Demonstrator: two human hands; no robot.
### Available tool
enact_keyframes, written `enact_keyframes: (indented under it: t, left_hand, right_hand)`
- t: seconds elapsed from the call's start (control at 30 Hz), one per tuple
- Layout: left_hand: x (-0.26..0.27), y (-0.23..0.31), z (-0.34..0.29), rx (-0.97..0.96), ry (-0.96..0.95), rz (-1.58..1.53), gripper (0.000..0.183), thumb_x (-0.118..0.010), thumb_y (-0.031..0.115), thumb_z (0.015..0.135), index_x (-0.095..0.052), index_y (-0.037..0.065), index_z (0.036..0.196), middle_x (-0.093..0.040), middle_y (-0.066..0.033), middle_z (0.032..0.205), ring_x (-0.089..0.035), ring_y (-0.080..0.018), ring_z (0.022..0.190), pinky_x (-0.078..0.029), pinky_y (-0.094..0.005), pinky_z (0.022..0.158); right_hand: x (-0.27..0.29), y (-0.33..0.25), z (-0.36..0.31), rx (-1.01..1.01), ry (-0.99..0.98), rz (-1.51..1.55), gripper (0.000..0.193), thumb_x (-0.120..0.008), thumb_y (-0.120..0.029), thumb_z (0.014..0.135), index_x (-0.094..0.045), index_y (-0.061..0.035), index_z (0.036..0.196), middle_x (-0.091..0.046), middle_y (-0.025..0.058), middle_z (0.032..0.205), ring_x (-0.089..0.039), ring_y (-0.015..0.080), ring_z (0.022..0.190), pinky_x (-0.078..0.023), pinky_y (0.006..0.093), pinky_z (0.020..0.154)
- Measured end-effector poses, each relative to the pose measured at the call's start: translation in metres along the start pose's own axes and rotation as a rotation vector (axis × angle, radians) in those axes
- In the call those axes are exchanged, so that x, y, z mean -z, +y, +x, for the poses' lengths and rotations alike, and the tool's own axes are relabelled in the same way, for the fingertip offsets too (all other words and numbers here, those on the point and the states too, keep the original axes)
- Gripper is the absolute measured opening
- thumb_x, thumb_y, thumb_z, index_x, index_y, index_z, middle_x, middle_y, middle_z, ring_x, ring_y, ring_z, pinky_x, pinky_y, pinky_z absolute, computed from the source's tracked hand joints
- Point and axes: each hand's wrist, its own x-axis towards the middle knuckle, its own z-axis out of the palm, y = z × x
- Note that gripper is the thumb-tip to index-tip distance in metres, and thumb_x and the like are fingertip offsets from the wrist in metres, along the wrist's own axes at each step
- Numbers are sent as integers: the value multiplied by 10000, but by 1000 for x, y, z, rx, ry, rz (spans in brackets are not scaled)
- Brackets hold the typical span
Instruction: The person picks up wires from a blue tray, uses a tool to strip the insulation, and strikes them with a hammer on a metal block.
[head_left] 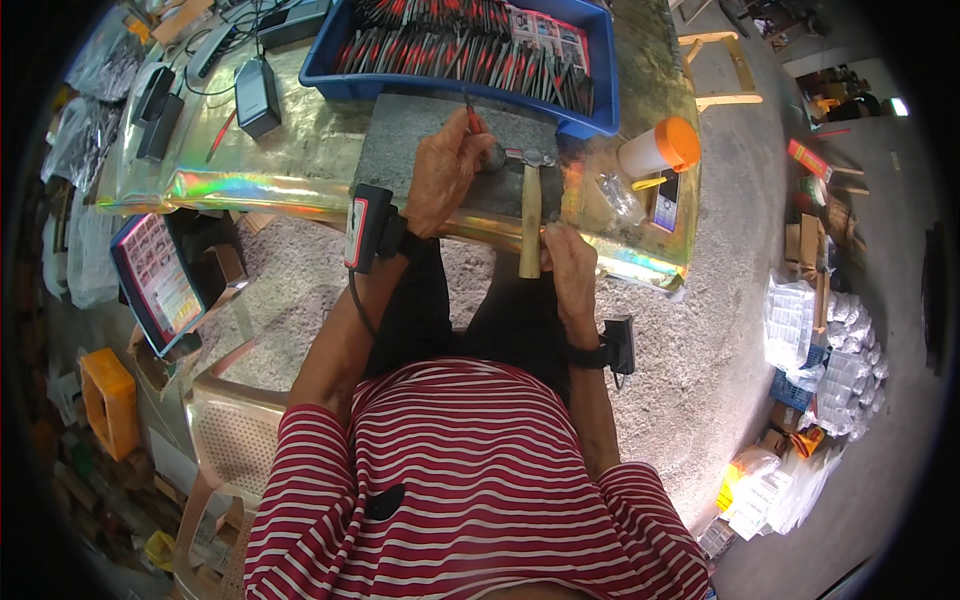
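Observation:
My left hand [440,168] is closed over a dark grey slab [392,140], its fingers pinching a slim red-and-black tool [474,122] with the thin dark end pointing away from me. A small rounded dark thing [494,158] sits beside those fingertips; what it is I cannot make out. A hammer [531,215] lies with its metal head on the slab and its wooden handle toward me, past the table's edge. Right of the handle, my right hand [571,268] has its fingers curled together. Whatever they hold, if anything, is hidden.
A blue bin [330,88] full of slim red-and-black pieces stands behind the slab. Right of it are an orange-lidded bottle [655,148] and a phone-like flat object [664,202]. Black boxy devices [256,97] with cables lie left. A plastic chair [235,420] stands at my left.

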Motion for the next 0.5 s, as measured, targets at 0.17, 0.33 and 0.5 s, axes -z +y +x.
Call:
enact_keyframes:
  t: [0.17, 0.33, 0.5]
  left_hand:
    - [2, 0, -1, -14, -23, 152, 41, -487, 97, 845, -495, 58, 854, -521, 0, 662, -448, -47, 550, -377, -198, 460]
    - [1, -2, -1, -46, -15, 202, 36, -494, 69, 832, -486, 41, 853, -512, -1, 652, -438, -52, 541, -378, -207, 470]
    - [2, -7, 0, -234, -23, 416, 70, -514, 22, 807, -471, 14, 862, -511, -10, 651, -459, -61, 552, -391, -215, 487]
  right_hand:
    - [-5, 0, 4, -21, -46, 44, 283, -477, -223, 853, -466, -23, 654, -368, -25, 576, -329, 41, 534, -277, 199, 468]
    - [-14, -6, 6, -266, -129, 354, 228, -490, -207, 839, -504, 11, 775, -507, 51, 628, -434, 84, 519, -366, 200, 458]
    - [-11, -2, 11, -371, -163, 606, 224, -489, -184, 828, -504, 40, 836, -536, 105, 677, -454, 112, 487, -386, 209, 431]
